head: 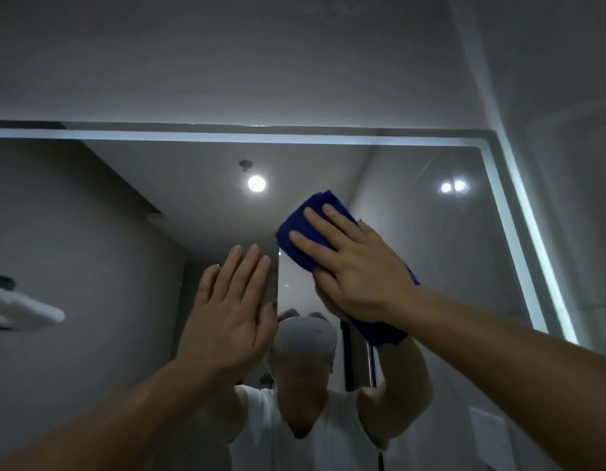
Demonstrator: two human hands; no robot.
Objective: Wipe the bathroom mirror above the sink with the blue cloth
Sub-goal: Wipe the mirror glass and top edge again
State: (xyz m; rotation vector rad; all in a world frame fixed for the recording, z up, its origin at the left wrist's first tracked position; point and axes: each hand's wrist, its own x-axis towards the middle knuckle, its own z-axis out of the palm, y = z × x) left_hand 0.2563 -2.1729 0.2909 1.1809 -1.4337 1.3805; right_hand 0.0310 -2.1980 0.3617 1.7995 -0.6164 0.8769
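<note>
Though dim, 2 hands [226, 311] [359, 266], 1 cloth [303, 229]

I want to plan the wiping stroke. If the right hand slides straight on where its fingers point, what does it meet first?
The right hand, flat on the blue cloth, points up and left. That line crosses bare mirror glass, then likely reaches the lit strip at the top edge.

Single head-worn view, close before the large light-edged glass mirror [430, 253], angle upward toward its top-right corner.
</note>
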